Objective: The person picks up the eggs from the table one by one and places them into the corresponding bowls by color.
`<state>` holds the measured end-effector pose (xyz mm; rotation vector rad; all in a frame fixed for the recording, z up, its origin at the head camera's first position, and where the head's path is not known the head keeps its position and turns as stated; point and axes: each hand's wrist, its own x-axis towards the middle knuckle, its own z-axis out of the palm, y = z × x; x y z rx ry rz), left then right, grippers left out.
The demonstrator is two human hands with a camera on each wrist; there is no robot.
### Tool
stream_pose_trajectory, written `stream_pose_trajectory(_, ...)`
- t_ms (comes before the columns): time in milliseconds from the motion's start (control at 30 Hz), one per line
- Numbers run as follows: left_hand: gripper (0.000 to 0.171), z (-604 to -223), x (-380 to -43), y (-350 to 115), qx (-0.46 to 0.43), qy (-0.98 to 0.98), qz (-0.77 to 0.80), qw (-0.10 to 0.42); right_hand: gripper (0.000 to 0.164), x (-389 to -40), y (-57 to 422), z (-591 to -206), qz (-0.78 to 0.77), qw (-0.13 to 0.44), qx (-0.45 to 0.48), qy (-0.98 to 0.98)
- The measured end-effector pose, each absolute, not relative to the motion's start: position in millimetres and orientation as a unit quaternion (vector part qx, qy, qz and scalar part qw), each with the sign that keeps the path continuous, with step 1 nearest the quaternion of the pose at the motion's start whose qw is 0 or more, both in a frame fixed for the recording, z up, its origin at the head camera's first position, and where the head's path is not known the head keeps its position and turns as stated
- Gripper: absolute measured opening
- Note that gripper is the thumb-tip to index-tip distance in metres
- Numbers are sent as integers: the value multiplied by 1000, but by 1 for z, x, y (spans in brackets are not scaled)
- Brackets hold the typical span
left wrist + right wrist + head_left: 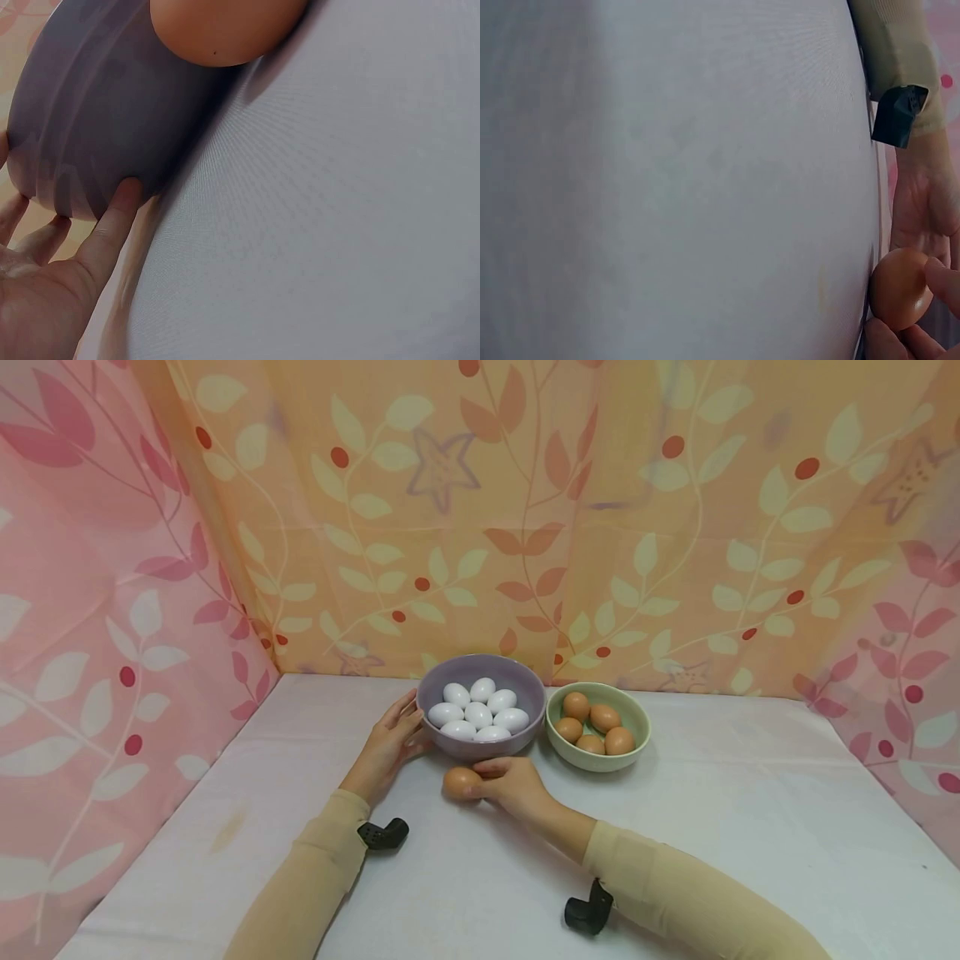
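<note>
A purple bowl (450, 747) holds several white eggs (478, 716). At its left side is my left hand (384, 747), whose fairly straight, spread fingers touch the outer wall; in the left wrist view a fingertip (129, 187) rests low on the bowl. My right hand (519, 789) pinches a brown egg (457, 783) between thumb and fingers, just in front of the purple bowl. Seen from the right wrist, the egg (900, 292) has the thumb (943, 283) on one side and fingertips (889, 341) under its lower end.
Right of the purple bowl, close against it, stands a smaller green bowl (600, 763) with several brown eggs (604, 718). Both bowls are near the back of the white-covered table (465, 893). A floral curtain (630, 568) hangs behind and along both sides.
</note>
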<state>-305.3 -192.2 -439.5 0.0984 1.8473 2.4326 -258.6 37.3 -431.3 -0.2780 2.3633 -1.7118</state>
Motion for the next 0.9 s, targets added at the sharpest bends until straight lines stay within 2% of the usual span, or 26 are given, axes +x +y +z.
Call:
stream_pose_trajectory(567,59,-442,-305,-193,24,602,797,43,36,-258,34,-430,-594,148,-72,787)
stream_pose_trajectory(900,60,-440,-305,-192,20,605,795,41,38,-251,51,-422,-599,168,-72,779)
